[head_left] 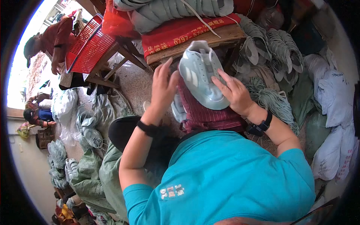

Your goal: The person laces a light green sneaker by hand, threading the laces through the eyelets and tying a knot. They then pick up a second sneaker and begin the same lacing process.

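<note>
While the left hand (163,87) stands spread just beside it, a pale grey-blue, unlaced shoe upper (199,78) sits over a maroon pinstriped cloth (210,119), eyelets upward, apparently for access. Right hand (238,96): fingers lie across its side, seemingly steadying it; thumb hidden, pinch indeterminable.

The right hand (239,95) grips the shoe upper (200,73) above the lap cloth (208,122). Beyond this grip, stacked uppers (172,18) lie on a bench (168,54); far left, a basket (85,56) rests on a stool (103,62); rightward lie laces (268,96), then sacks (335,99).
</note>
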Demonstrator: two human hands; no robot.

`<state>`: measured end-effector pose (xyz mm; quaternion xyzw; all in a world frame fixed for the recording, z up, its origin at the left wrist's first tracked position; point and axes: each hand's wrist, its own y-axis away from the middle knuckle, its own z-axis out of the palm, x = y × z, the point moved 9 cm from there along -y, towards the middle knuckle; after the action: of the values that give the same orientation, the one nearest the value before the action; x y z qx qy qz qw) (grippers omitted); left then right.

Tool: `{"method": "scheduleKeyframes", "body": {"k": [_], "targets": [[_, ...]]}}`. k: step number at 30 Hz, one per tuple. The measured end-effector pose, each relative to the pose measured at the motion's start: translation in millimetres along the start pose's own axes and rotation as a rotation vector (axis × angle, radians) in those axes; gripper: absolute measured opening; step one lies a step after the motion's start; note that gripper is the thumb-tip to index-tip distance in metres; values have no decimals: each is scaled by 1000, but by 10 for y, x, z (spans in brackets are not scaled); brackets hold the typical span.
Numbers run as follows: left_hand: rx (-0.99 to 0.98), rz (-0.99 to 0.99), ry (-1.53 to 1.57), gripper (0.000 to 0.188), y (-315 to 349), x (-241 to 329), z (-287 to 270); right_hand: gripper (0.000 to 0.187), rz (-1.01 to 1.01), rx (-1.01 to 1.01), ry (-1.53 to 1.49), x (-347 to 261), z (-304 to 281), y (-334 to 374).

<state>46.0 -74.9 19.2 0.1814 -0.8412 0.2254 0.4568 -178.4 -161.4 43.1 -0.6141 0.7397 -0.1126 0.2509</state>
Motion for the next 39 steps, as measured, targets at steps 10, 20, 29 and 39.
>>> {"method": "scheduleKeyframes", "body": {"k": [10,20,29,39], "targets": [[82,132,-58,55,-252,262,481,45,-42,109,-190,257,-280,-475],[50,69,131,43,-306,-92,666,48,381,228,-707,910,889,-557],[-27,-59,296,51,-349,-550,842,44,815,-52,-689,1486,1525,830],[26,-92,147,53,-277,-476,757,35,1366,-15,400,2842,891,3193]]}}
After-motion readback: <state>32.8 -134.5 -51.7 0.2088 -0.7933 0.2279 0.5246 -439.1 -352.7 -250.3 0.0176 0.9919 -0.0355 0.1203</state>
